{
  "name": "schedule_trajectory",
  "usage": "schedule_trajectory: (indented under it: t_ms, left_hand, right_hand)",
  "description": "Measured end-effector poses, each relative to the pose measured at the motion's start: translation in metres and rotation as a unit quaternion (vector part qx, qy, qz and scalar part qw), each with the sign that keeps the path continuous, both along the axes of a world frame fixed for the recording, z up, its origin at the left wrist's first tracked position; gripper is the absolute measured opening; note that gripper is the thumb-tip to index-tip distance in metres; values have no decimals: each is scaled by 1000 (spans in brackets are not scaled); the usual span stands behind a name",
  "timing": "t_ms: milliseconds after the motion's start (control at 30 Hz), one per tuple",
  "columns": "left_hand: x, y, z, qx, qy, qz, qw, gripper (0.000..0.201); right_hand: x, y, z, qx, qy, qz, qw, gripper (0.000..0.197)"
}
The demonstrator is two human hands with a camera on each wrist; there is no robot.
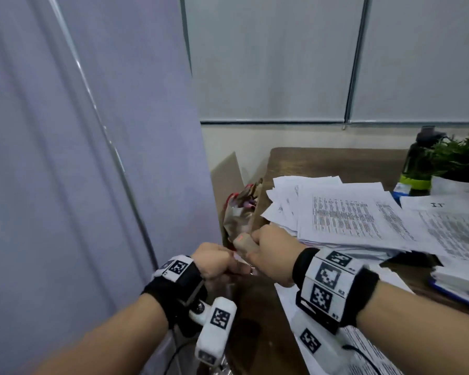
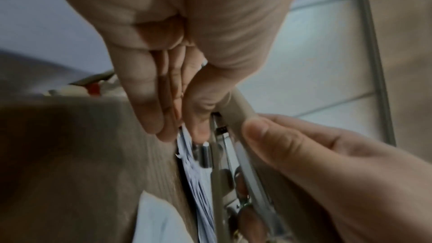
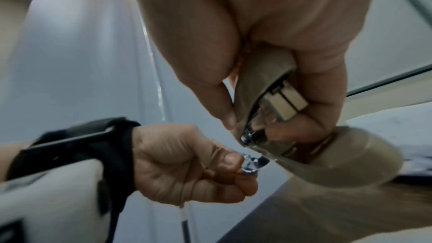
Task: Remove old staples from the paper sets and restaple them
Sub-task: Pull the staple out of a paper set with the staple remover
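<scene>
Brown wooden desk under paper stacks at my two o'clock, grey blinds behind; right hand gripping beige stapler, left hand pinching its metal end.

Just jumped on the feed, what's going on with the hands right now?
The right hand grips a beige stapler, held up at the desk's left edge. The left hand pinches a small shiny metal piece at the stapler's front end. Printed paper sets lie piled on the desk, untouched for now.
</scene>
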State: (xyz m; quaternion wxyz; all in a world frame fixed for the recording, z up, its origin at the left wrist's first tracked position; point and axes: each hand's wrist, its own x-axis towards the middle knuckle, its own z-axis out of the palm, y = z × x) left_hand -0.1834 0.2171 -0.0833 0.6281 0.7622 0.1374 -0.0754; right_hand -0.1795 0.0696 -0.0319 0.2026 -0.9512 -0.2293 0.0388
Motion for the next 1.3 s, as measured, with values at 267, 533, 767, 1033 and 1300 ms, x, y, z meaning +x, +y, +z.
schedule_trajectory:
  t_ms: [267,533,767,1033,1300]
  left_hand:
    - [-2,38,-33,-102,30,43,993,18]
    - [22,44,-52,104,9,23,994,22]
    - [52,35,-63,483,1,-153,862,34]
    - [51,-3,-17,490,-121,-154,850,24]
    - [46,-82,17,524,-16,-378,763,64]
  right_hand:
    - [-9,38,-18,-108,-6,41,993,23]
    - [-11,-3,-10,1,52,8,999,35]
    - [-21,-84,-10,58,119,-45,990,32]
    - [-45,-196,-4,40,62,-162,984,97]
    - [-42,-316,-15,-113,70,-214,968,15]
